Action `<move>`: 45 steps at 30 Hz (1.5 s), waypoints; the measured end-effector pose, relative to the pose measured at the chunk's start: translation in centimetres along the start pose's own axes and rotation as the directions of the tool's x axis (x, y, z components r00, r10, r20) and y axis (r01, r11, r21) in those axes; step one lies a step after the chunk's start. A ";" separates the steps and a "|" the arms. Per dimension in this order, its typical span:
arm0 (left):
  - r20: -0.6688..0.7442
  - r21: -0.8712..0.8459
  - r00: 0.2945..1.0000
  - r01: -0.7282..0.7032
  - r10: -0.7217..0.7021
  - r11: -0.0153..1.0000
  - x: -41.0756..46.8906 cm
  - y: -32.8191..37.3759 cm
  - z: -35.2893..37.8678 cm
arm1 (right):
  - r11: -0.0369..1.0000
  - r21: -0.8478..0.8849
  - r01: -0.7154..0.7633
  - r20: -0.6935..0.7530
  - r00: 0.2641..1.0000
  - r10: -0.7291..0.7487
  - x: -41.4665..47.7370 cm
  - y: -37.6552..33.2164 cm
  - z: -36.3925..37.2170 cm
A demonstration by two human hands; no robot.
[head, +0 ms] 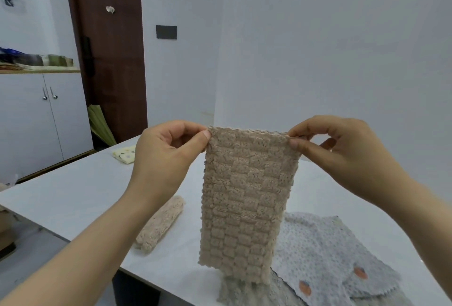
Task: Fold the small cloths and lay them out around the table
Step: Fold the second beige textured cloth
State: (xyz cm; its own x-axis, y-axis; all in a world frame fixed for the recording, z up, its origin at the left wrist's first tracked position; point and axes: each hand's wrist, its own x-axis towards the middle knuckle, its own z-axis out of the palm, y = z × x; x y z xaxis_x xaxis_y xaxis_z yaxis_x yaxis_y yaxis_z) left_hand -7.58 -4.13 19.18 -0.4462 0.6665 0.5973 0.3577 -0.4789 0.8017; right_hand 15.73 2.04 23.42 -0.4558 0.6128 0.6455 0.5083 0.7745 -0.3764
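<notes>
**Beige cloth held up by its top corners, above the near table edge**

The beige ribbed cloth (247,198) is held upright in the air over the near part of the table (73,195). Its lower edge hangs just above a grey fluffy cloth (232,291).

The top corners are pinched between thumb and forefinger, by the left hand (168,151) at 10 o'clock and the right hand (342,151) at 2 o'clock. This hold is judged to let the cloth hang straight, so that its edges can be matched for a fold. Whether it is already doubled cannot be told.

- **8 o'clock:** a folded beige cloth (161,222) is laid on the table.
- **4 o'clock:** a grey dotted cloth (330,256) is spread unfolded.
- **10 o'clock:** a folded yellow spotted cloth (124,154) is set well apart near the far edge, presumably already laid out.

The table is pale and smooth. White walls are noted, with a dark door (110,49) at 11 o'clock and a white cabinet (31,115) at 9 o'clock.
</notes>
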 end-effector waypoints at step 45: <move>0.250 -0.068 0.964 0.108 -0.088 0.992 -4.5 -1.9 1.4 | 0.956 0.268 -0.119 0.123 0.988 0.089 -2.1 -2.2 4.4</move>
State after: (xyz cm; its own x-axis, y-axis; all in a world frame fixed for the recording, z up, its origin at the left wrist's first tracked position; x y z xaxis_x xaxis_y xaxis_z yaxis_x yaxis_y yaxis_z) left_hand -5.13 -5.44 14.91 -0.2565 0.8275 0.4994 0.2512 -0.4419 0.8612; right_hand 12.38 -0.27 19.95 -0.4951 0.6937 0.5231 0.3448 0.7095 -0.6146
